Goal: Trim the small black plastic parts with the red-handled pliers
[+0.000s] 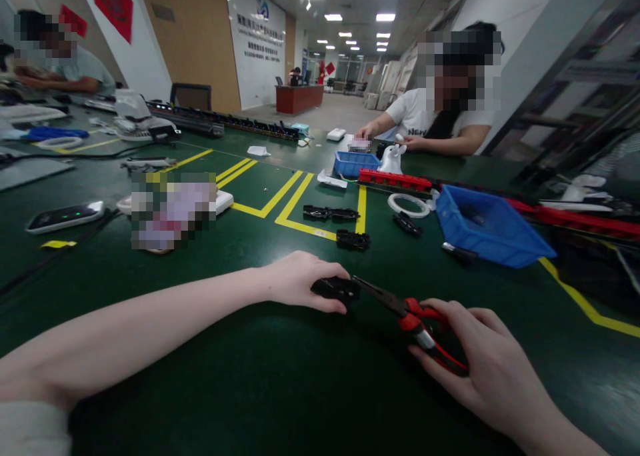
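Note:
Between the thumb and fingers of my left hand [299, 281] is a small black plastic part [336, 288], held just above the green table [240, 389]. My right hand [480, 356] is closed round the red handles of a pair of needle-nose pliers [410, 313]. The pliers' dark tip points left and lies close to the black part's right end; whether they touch I cannot tell. Beyond my hands, similar black parts [330, 213] lie within yellow tape lines, with another black part [353, 239] at the tape's corner.
A blue bin [493, 233] stands at the right, beside a roll of white tape [409, 205] and a long red strip [395, 179]. A smaller blue tray [356, 164] sits farther back, near a seated co-worker [450, 103]. Phones [66, 217] and cables lie at the left.

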`<action>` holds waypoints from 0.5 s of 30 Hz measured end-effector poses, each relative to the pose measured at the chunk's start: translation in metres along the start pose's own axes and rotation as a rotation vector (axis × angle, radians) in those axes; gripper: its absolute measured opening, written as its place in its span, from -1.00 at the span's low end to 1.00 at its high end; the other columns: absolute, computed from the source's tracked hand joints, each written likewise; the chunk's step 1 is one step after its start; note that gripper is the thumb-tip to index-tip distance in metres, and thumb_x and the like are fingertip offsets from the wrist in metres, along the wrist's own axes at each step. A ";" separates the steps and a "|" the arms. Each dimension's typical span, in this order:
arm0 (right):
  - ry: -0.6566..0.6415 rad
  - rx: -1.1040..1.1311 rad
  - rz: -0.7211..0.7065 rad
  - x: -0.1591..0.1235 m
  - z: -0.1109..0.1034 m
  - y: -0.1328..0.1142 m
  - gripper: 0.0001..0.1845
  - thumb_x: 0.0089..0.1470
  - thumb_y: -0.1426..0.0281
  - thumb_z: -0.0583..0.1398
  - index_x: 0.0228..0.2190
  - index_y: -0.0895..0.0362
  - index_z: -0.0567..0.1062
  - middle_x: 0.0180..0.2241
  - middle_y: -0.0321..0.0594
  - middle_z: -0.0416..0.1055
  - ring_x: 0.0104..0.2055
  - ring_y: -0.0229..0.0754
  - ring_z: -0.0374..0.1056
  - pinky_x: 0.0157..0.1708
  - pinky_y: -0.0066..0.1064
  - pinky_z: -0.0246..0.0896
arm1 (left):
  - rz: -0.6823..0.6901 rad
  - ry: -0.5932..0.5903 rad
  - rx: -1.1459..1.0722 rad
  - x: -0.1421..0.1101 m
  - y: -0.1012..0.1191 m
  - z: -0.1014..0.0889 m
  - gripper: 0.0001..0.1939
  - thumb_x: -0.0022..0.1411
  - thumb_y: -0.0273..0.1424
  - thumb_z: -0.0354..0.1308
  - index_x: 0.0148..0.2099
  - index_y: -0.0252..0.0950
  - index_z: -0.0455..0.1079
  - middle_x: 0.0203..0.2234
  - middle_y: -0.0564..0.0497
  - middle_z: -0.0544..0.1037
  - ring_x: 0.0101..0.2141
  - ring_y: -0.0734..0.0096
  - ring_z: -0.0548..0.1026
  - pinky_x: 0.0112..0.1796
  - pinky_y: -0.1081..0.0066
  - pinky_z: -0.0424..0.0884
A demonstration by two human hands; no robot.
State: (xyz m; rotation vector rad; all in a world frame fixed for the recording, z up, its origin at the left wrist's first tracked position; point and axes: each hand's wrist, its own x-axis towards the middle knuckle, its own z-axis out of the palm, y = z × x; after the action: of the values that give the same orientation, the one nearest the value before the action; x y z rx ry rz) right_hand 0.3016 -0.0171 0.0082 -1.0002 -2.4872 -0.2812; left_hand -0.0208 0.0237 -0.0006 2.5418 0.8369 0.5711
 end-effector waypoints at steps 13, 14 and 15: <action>-0.025 0.077 0.013 -0.012 0.011 0.006 -0.50 0.15 0.13 0.18 0.05 0.10 0.34 -0.17 -0.07 0.49 -0.27 -0.04 0.37 -0.30 -0.22 0.33 | 0.047 -0.025 -0.023 -0.001 0.001 -0.005 -0.56 0.32 -0.04 0.15 -0.01 -0.31 0.46 -0.40 0.01 0.58 -0.44 0.41 0.47 -0.41 0.47 0.25; -0.024 0.081 0.025 -0.012 0.011 0.005 -0.50 0.15 0.12 0.18 0.04 0.10 0.35 -0.17 -0.07 0.49 -0.26 -0.03 0.37 -0.29 -0.20 0.32 | 0.047 -0.024 -0.022 0.000 0.002 -0.006 -0.56 0.32 -0.04 0.15 -0.01 -0.30 0.46 -0.39 0.01 0.58 -0.43 0.41 0.47 -0.40 0.47 0.26; -0.020 0.086 0.043 -0.012 0.011 0.003 -0.50 0.15 0.11 0.17 0.04 0.11 0.35 -0.16 -0.06 0.49 -0.25 -0.02 0.37 -0.28 -0.19 0.32 | 0.048 -0.024 -0.023 0.000 0.002 -0.006 -0.57 0.32 -0.05 0.15 -0.01 -0.30 0.45 -0.38 0.01 0.58 -0.42 0.41 0.48 -0.39 0.47 0.26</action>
State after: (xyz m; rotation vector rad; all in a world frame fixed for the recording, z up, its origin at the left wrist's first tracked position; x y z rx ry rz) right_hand 0.3080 -0.0184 -0.0075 -1.0244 -2.4703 -0.1499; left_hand -0.0233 0.0235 0.0056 2.5483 0.7587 0.5607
